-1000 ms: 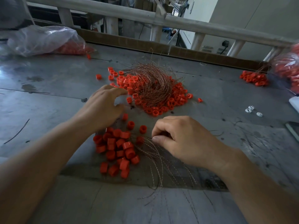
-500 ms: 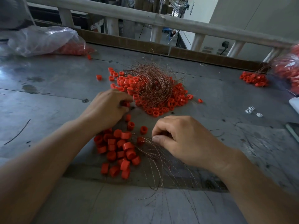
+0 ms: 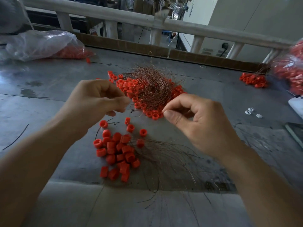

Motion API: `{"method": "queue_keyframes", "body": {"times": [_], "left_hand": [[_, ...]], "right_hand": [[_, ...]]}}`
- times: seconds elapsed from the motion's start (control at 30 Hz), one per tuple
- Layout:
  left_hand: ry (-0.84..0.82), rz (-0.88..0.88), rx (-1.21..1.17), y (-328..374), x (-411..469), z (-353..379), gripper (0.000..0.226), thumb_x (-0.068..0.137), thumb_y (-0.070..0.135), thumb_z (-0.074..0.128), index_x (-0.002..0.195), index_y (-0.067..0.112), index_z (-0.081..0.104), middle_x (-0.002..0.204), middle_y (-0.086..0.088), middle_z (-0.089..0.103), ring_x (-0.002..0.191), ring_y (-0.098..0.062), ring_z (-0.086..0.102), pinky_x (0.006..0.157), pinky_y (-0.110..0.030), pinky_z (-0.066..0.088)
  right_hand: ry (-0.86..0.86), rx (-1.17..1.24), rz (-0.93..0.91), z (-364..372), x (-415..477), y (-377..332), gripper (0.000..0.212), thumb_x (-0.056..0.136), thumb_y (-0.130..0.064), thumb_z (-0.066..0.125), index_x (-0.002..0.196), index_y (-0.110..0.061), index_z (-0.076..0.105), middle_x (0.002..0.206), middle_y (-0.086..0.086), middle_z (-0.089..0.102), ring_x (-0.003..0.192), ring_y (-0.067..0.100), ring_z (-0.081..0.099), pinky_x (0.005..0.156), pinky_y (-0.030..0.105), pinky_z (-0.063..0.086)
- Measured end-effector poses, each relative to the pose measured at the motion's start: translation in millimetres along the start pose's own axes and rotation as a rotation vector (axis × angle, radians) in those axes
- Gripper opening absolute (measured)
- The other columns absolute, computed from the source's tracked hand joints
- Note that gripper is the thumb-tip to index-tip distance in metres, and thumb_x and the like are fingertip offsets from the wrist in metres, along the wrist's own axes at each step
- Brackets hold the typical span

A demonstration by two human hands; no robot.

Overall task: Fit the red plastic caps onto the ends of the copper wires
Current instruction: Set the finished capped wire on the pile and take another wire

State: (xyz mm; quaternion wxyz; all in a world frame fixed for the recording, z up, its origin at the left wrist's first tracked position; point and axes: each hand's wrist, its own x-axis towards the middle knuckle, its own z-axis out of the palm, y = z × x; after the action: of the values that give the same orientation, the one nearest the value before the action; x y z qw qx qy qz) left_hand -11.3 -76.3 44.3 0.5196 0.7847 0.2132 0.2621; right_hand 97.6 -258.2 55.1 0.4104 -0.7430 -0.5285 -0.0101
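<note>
**Above the middle of the table, two hands closed in fine pinches**

Over the centre of the grey table [image 3: 49, 82] the left hand [image 3: 96, 102] hangs clear of the surface. Its fingers are curled in and its thumb meets the forefinger. What sits between them is blurred and cannot be told. The right hand [image 3: 196, 122] is raised beside it, well apart. Its thumb tip is pressed to the forefinger tip and the other fingers are folded under. Anything caught in that pinch is too fine to make out.

Below and between the hands, toward the near edge, lies a loose pile of red caps [image 3: 118, 153], some upright and some on their sides. Touching the pile's right side, a fan of copper wires [image 3: 165, 156] spreads toward the near edge, under the right wrist.

Beyond the hands, toward the far edge, a tangled nest of wire [image 3: 152, 86] rests on a heap of caps [image 3: 154, 114].

At the far left corner a clear plastic bag [image 3: 41, 45] holds more caps. A second bag [image 3: 290, 71] sits at the right edge, with a small cluster of caps [image 3: 252, 81] just beside it. A few small white pieces [image 3: 250, 111] lie nearer the right edge. A brown strip [image 3: 131, 45] lines the far edge, and a pale railing [image 3: 114, 14] runs behind it.
</note>
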Motion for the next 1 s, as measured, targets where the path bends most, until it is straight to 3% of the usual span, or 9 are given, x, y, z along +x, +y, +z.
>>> {"method": "queue_keyframes", "body": {"times": [0.1,0.17,0.27,0.37,0.5,0.63,0.77,0.87,1.0], "left_hand": [[-0.035,0.060,0.040,1.9,-3.4,6.2,0.031,0.045,0.040,0.070,0.068,0.020,0.066,0.066,0.002,0.069,0.062,-0.006,0.065,0.060,-0.019,0.054],[-0.011,0.114,0.249,-2.8,-3.9,12.0,0.023,0.048,0.040,0.072,0.065,0.027,0.065,0.063,0.007,0.066,0.063,0.004,0.061,0.065,-0.014,0.051],[-0.030,0.173,0.463,-8.1,-5.0,20.0,0.011,0.061,0.042,0.069,0.060,0.037,0.059,0.069,0.024,0.058,0.071,0.024,0.048,0.058,0.002,0.036],[-0.043,0.210,0.579,-13.6,-4.3,27.1,0.023,0.068,0.038,0.075,0.057,0.040,0.055,0.068,0.029,0.050,0.067,0.011,0.049,0.057,-0.007,0.032],[-0.044,0.176,0.640,-18.6,-1.0,30.1,0.010,0.070,0.034,0.077,0.067,0.029,0.069,0.073,0.012,0.066,0.072,-0.009,0.059,0.064,-0.024,0.044],[-0.018,0.200,0.592,-12.5,-3.1,27.0,0.010,0.069,0.034,0.076,0.064,0.030,0.068,0.068,0.015,0.066,0.060,0.006,0.053,0.053,-0.005,0.036],[0.024,0.219,0.389,7.3,-12.1,20.7,0.010,0.062,0.039,0.070,0.058,0.036,0.061,0.056,0.021,0.062,0.065,0.026,0.050,0.055,0.008,0.031],[0.005,0.263,0.229,20.6,-18.8,17.7,0.022,0.047,0.055,0.063,0.059,0.038,0.063,0.068,0.039,0.059,0.063,0.019,0.056,0.056,0.005,0.036],[-0.087,0.276,0.114,26.2,-24.1,22.1,0.025,0.044,0.061,0.055,0.057,0.041,0.064,0.067,0.031,0.064,0.060,0.003,0.063,0.056,-0.003,0.045]], "right_hand": [[0.087,-0.055,0.010,-5.7,2.2,3.4,0.007,0.082,-0.016,0.065,0.077,-0.021,0.065,0.072,-0.015,0.062,0.068,-0.002,0.055,0.061,0.007,0.041],[0.119,-0.080,0.026,-8.1,3.3,5.4,0.013,0.083,-0.014,0.065,0.075,-0.024,0.063,0.070,-0.016,0.060,0.065,-0.002,0.054,0.058,0.006,0.040],[0.124,-0.101,0.040,-8.1,4.5,6.9,0.014,0.083,-0.014,0.065,0.075,-0.025,0.061,0.068,-0.018,0.058,0.064,-0.002,0.054,0.057,0.006,0.040],[0.110,-0.136,0.050,-5.6,4.2,7.2,0.012,0.083,-0.015,0.065,0.075,-0.023,0.063,0.069,-0.016,0.060,0.066,0.003,0.055,0.058,0.008,0.041],[0.061,-0.204,0.075,-4.0,4.1,8.7,0.006,0.082,-0.018,0.065,0.076,-0.018,0.067,0.071,-0.010,0.062,0.067,0.007,0.055,0.061,0.019,0.045],[0.022,-0.378,0.109,-3.3,3.3,11.4,0.010,0.082,-0.023,0.064,0.078,-0.015,0.066,0.073,-0.005,0.062,0.069,0.012,0.056,0.071,0.032,0.047],[0.213,-0.394,-0.011,-4.5,3.7,4.0,0.012,0.082,-0.021,0.062,0.078,-0.010,0.067,0.074,-0.003,0.062,0.070,0.014,0.058,0.076,0.039,0.048],[0.250,-0.363,-0.113,0.6,2.4,-3.0,0.016,0.079,-0.019,0.061,0.089,-0.009,0.069,0.085,0.000,0.067,0.081,0.011,0.057,0.081,0.036,0.047],[0.119,-0.347,-0.175,15.6,-1.5,-5.4,0.031,0.078,-0.015,0.062,0.107,-0.007,0.065,0.103,0.005,0.068,0.098,0.018,0.060,0.094,0.033,0.038]]}}
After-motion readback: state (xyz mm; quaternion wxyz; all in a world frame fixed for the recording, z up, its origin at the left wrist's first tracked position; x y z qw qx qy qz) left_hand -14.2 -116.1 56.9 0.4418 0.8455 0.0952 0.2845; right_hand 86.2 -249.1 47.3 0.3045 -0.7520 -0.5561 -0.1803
